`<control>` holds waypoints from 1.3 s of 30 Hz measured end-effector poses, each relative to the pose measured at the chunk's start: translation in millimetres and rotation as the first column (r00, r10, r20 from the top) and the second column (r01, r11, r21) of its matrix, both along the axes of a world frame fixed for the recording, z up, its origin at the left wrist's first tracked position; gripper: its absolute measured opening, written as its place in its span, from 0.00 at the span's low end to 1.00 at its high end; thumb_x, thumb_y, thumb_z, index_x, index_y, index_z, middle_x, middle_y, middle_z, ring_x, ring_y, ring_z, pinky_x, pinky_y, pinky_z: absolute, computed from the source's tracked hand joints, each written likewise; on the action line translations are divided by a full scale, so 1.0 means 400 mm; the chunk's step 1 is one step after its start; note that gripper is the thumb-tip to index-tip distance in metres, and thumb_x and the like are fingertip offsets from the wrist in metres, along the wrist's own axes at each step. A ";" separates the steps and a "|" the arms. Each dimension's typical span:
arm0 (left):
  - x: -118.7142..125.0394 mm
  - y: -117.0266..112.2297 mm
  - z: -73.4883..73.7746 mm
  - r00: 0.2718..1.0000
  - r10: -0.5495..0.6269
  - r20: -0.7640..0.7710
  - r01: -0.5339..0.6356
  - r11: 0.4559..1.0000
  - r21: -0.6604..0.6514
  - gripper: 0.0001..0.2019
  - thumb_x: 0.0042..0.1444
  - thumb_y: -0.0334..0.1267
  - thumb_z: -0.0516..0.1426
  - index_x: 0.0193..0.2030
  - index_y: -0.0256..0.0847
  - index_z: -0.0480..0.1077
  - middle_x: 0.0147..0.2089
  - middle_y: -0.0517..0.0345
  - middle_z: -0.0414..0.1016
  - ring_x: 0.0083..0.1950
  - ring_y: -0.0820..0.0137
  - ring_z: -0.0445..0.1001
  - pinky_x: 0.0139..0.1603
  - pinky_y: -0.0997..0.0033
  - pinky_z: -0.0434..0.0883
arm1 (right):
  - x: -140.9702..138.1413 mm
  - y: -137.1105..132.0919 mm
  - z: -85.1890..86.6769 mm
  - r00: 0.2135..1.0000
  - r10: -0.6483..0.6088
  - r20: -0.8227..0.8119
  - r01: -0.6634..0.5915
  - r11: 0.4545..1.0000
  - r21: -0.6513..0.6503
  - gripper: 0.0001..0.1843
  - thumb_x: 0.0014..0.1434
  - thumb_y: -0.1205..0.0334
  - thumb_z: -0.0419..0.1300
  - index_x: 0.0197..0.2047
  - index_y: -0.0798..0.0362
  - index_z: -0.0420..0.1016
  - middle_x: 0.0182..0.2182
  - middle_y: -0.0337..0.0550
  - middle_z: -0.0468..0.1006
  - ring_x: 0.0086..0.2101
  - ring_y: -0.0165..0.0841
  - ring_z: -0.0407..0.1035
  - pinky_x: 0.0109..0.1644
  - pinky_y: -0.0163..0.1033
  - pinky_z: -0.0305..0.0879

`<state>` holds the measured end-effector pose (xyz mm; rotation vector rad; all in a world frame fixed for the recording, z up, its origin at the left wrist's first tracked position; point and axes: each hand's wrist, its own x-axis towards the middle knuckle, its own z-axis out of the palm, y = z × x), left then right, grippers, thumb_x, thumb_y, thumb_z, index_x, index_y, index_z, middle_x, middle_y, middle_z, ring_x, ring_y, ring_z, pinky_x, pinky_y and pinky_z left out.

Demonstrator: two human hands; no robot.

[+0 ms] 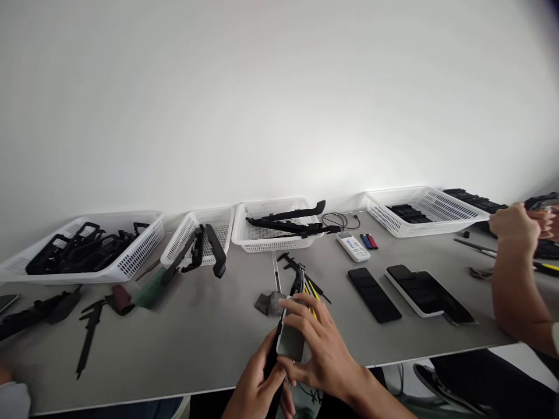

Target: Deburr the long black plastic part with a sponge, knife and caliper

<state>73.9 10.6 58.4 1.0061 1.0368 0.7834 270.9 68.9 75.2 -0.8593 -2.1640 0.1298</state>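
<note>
My left hand [257,381] is closed around a long black plastic part [271,364] at the table's front edge. Against the upper end of that part, my right hand [325,343] grips a phone-like slab [290,342] with a dark grey face and a light rim. Its fingers bend over the top edge, and the thumb is at the bottom. Just beyond the hands lies a crumpled dark grey piece of sandpaper or cloth [269,303]. Near it are a black caliper [290,265] and some yellow-and-black tools [312,291], partly hidden by my right hand.
White baskets of black parts [131,259] [168,259] [248,244] [395,230] line the wall. Phones [374,295] [414,291] and a white meter [353,247] lie right. Another caliper [89,337] lies left. A co-worker's hands [517,227] work at right; a sleeve [13,398] shows left.
</note>
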 end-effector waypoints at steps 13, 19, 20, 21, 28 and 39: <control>0.021 0.001 0.008 0.997 -0.058 0.051 0.059 0.998 -0.028 0.34 0.64 0.65 0.60 0.67 0.45 0.67 0.36 0.61 0.72 0.23 0.72 0.73 0.29 0.69 0.75 | -0.001 0.006 0.019 0.995 -0.048 -0.090 0.045 0.998 -0.034 0.28 0.58 0.57 0.71 0.56 0.48 0.62 0.61 0.53 0.77 0.60 0.52 0.65 0.59 0.58 0.69; 0.007 0.001 0.013 0.998 -0.047 0.046 0.050 0.997 -0.063 0.37 0.63 0.64 0.61 0.72 0.46 0.63 0.38 0.58 0.75 0.26 0.68 0.76 0.33 0.67 0.77 | 0.008 0.008 0.021 0.993 -0.061 -0.102 0.058 0.998 -0.030 0.26 0.58 0.58 0.70 0.55 0.47 0.62 0.60 0.53 0.78 0.59 0.51 0.66 0.58 0.56 0.70; 0.004 0.000 0.009 0.999 -0.030 0.028 0.032 0.998 -0.052 0.36 0.63 0.64 0.61 0.71 0.46 0.64 0.39 0.56 0.76 0.29 0.67 0.77 0.36 0.66 0.78 | 0.010 0.009 0.021 0.991 -0.075 -0.107 0.072 0.997 -0.035 0.26 0.58 0.58 0.70 0.55 0.47 0.62 0.60 0.53 0.78 0.60 0.51 0.66 0.58 0.56 0.70; 0.001 0.000 0.005 1.000 -0.018 0.008 0.018 0.999 -0.028 0.35 0.63 0.63 0.62 0.70 0.46 0.66 0.40 0.55 0.77 0.32 0.66 0.78 0.40 0.66 0.78 | 0.011 0.010 0.019 0.994 -0.057 -0.095 0.054 0.998 -0.034 0.26 0.57 0.58 0.70 0.54 0.47 0.62 0.59 0.52 0.78 0.60 0.52 0.66 0.58 0.56 0.70; 0.012 0.003 -0.047 0.987 -0.033 0.158 0.034 0.999 -0.005 0.30 0.66 0.56 0.61 0.68 0.47 0.59 0.38 0.60 0.72 0.24 0.74 0.71 0.26 0.72 0.71 | 0.015 0.005 -0.001 0.989 -0.124 -0.076 0.119 0.991 -0.067 0.22 0.58 0.59 0.71 0.49 0.46 0.63 0.60 0.52 0.79 0.61 0.53 0.65 0.59 0.58 0.70; -0.004 -0.013 -0.072 0.964 -0.153 0.219 0.163 0.986 -0.029 0.47 0.60 0.54 0.65 0.80 0.52 0.45 0.56 0.46 0.76 0.38 0.64 0.81 0.40 0.65 0.74 | 0.017 0.049 -0.035 0.812 -0.481 -0.330 0.406 0.873 -0.271 0.18 0.63 0.47 0.70 0.45 0.47 0.69 0.60 0.54 0.75 0.55 0.51 0.68 0.54 0.56 0.69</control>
